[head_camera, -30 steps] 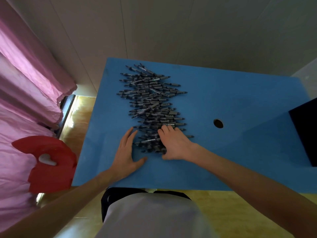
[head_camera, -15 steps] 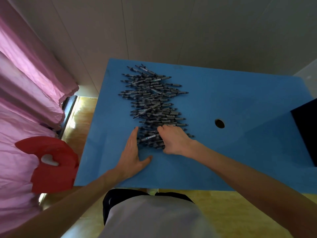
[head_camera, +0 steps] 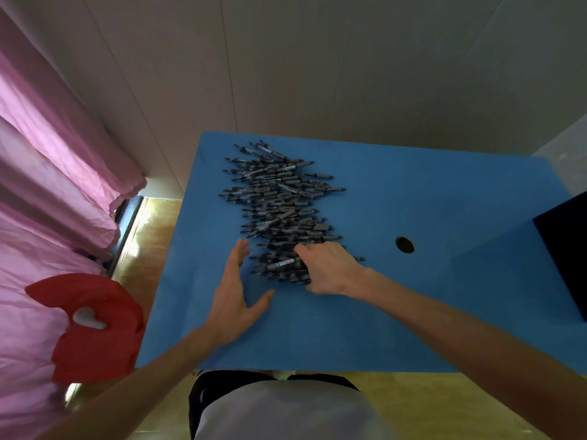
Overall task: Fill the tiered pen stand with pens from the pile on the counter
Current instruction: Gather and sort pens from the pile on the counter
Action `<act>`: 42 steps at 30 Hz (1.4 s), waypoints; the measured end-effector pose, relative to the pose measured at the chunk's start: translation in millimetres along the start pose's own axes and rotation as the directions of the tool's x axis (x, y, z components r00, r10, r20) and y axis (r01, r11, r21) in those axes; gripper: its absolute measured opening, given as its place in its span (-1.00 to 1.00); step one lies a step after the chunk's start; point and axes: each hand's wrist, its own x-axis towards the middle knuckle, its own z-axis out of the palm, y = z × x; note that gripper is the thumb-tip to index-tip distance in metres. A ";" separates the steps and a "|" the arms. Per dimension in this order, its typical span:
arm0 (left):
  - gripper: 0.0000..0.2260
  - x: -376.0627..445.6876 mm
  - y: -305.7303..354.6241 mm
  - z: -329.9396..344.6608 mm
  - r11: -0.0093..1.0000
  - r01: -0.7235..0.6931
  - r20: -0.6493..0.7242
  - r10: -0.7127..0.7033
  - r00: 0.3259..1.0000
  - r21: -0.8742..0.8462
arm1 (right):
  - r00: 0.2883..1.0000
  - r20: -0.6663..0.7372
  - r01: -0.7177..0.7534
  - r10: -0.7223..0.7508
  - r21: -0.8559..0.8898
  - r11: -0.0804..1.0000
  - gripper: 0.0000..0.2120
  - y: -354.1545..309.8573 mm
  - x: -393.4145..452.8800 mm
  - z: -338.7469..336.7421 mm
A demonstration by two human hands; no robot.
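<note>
While the right hand is curled over the near end of the pen pile on the desk, the left hand is laid flat beside it; light, stiff, roll-prone pens are best bunched mid-barrel.

Pen pile on blue counter; right hand curled over near pens — left hand flat beside them

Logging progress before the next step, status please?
Left hand open, flat on the blue counter beside the pile of grey pens. Right hand curled round pens at the pile's near end. Pen stand not identifiable; nothing blocking.
</note>
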 end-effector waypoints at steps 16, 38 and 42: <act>0.11 125.6 -11.0 -21.4 0.926 0.323 -0.114 -0.349 0.930 -0.197 | 0.998 0.055 0.038 -0.036 -0.023 0.999 -0.56 47.4 146.2 -81.8; -0.23 165.9 -47.2 -4.9 0.926 0.353 -0.223 -0.318 0.921 0.135 | 0.982 -0.188 0.004 0.016 0.104 0.995 0.19 71.9 134.2 -19.1; -0.24 183.8 -44.6 -3.2 0.912 0.391 -0.247 -0.354 0.902 0.123 | 0.952 -0.254 -0.113 0.173 0.233 0.966 0.04 88.1 128.9 -13.7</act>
